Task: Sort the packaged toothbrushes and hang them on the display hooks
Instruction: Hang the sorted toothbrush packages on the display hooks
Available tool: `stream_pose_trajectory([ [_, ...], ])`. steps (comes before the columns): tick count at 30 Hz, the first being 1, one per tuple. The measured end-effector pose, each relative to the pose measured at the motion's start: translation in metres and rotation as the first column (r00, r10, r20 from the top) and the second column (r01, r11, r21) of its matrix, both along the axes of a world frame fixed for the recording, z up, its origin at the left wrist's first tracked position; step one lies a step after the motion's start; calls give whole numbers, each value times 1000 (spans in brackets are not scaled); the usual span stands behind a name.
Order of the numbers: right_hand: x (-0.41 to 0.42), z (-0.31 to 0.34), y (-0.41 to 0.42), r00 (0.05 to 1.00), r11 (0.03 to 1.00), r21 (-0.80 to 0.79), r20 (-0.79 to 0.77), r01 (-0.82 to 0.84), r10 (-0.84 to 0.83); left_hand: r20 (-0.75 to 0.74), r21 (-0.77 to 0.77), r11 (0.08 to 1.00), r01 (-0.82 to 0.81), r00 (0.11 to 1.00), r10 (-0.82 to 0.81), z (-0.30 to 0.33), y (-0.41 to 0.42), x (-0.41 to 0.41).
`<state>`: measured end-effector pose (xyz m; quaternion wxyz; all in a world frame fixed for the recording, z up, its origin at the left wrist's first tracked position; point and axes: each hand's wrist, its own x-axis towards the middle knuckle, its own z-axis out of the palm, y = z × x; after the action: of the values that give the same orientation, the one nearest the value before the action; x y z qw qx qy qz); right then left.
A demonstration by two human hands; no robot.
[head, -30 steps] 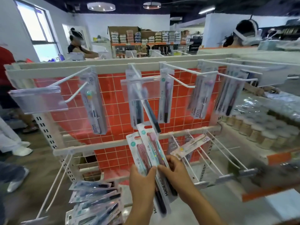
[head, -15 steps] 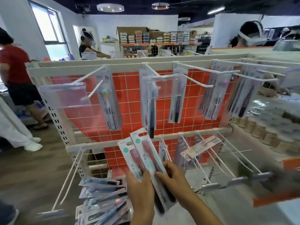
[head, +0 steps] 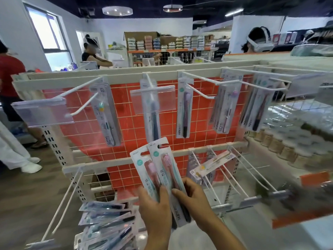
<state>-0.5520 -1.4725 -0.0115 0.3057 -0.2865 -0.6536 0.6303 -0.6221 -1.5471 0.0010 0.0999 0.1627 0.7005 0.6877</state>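
Both hands hold a small fan of packaged toothbrushes at about 6 o'clock in the view, in front of the display rack (head: 115, 76). The left hand (head: 155, 206) grips the lower part of the left pack (head: 142, 170), its thumb curled across the front of the card. The right hand (head: 192, 197) pinches the right pack (head: 162, 159), its fingers (head: 180, 193) pressed together on the card face. Both packs show pink brush heads and stand nearly upright, tilted slightly toward 11 o'clock, the right one overlapping the left. At least one darker pack lies behind them; how many I cannot tell.

On the upper rail, toothbrush packs hang from white hooks: one group at 10 o'clock (head: 106, 114), one at 12 o'clock (head: 151, 112) behind a clear label holder (head: 153, 100), a purple-handled pack (head: 185, 107) just right of it, and two more groups toward 2 o'clock (head: 227, 105). On the lower rail at 3 o'clock, a single pack (head: 212, 165) lies across the hook wires (head: 252, 177), tilted. At 7 o'clock a loose pile of packs (head: 106, 224) rests in a low tray. A red tiled panel (head: 126, 123) backs the rack.
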Motion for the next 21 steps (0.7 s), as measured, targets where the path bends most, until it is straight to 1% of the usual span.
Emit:
stream_pose_trajectory([
  [6, 26, 10, 27, 998, 999, -16, -35, 44, -44, -20, 10, 998, 68, 997, -68, 2, 31, 25],
  [13, 61, 13, 60, 993, 994, -25, -49, 102, -104, 23, 16, 990, 143, 989, -143, 2, 67, 53],
  [21, 97, 18, 97, 969, 975, 4, -111, 221, -219, 44, 79, 952, 295, 953, -299, 13, 107, 84],
])
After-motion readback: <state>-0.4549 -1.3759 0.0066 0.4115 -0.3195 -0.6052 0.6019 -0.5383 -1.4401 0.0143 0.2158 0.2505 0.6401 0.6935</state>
